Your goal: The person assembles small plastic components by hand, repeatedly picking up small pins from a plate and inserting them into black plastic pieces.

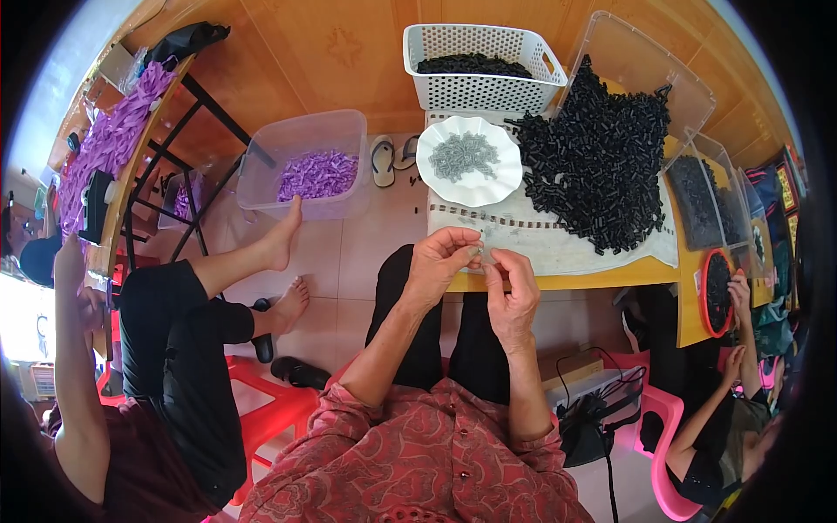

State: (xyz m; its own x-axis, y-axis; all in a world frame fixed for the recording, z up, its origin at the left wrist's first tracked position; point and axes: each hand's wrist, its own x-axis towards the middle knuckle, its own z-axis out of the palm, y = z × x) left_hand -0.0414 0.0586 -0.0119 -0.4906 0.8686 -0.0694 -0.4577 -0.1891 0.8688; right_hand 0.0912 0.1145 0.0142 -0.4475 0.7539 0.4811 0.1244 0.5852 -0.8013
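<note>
Both my hands meet over my lap at the table's near edge. My left hand [438,264] is closed in a pinch, and a tiny pale thing seems to show at its fingertips, too small to name. My right hand [513,292] is closed too, thumb against forefinger, its tips just beside the left ones; what it pinches is hidden. Just beyond them stands a white scalloped plate [471,193] heaped with small clear grey pieces [465,157]. To its right, a large pile of short black tube-like pieces [602,161] covers the cloth.
A white perforated basket [488,91] of black pieces stands at the back. A clear bin [301,122] with purple pieces [318,174] sits on the floor at left. Co-workers sit on both sides; the right one holds a red-rimmed tray [704,292]. A red stool [279,410] is nearby.
</note>
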